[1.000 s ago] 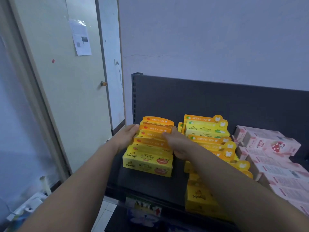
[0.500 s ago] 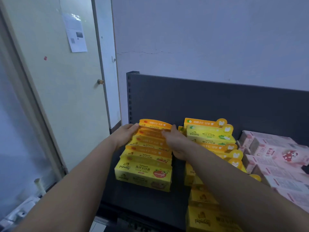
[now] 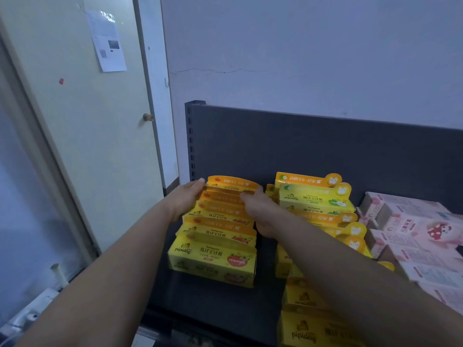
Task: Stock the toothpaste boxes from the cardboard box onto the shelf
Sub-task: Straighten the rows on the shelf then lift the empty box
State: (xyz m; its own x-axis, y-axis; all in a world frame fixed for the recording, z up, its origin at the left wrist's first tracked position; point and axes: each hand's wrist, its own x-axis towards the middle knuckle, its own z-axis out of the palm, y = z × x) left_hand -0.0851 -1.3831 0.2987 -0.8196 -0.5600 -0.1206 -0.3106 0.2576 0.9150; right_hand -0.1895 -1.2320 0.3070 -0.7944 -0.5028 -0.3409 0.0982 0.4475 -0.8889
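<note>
A shelf [image 3: 200,296] looks largely stocked at lower centre: pink boxes [image 3: 413,229] at right, a yellow row [image 3: 318,201] beside them, toothpaste boxes [image 3: 215,251] further left. The left hand [image 3: 185,199] presses flat on that row's side. The right hand [image 3: 260,209] rests opposite, grip unclear. The cardboard box is out of view, so what remains cannot be judged.

Left hand [image 3: 186,200] and right hand [image 3: 260,211] edge back along the toothpaste boxes [image 3: 218,231]; left fingertips [image 3: 200,182] now touch the rearmost box [image 3: 233,182].
</note>
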